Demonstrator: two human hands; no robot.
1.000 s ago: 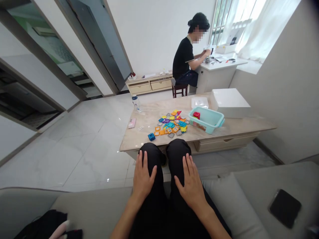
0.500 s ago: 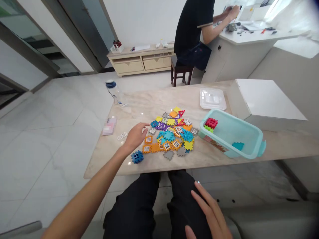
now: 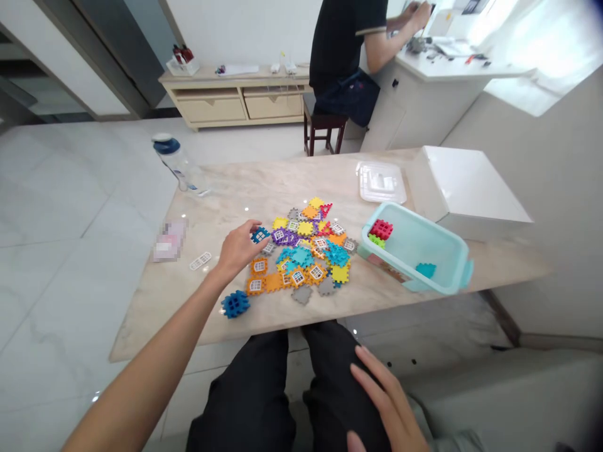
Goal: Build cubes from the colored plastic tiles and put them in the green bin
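Observation:
My left hand [image 3: 238, 248] reaches over the marble table [image 3: 221, 295] and its fingertips pinch a blue window tile [image 3: 259, 235] at the left edge of a pile of coloured interlocking tiles [image 3: 306, 251]. A blue cube built of tiles [image 3: 235, 304] stands near the table's front edge, just below my forearm. My right hand [image 3: 389, 405] lies flat on my right thigh, fingers stretched out, holding nothing. A turquoise bin [image 3: 417, 254] to the right of the pile holds a red and green block [image 3: 379, 231] and a turquoise tile [image 3: 426, 270].
A white box [image 3: 464, 191] and a clear lid [image 3: 380, 182] lie at the table's far right. A water bottle [image 3: 175, 160] stands at the far left; a small white tile [image 3: 200, 260] lies near it. Another person sits at a white desk [image 3: 438, 75] beyond.
I leaned forward from the sofa. My left hand left my knee, reached to the tile pile and closed on a blue tile. My right hand stayed on my thigh.

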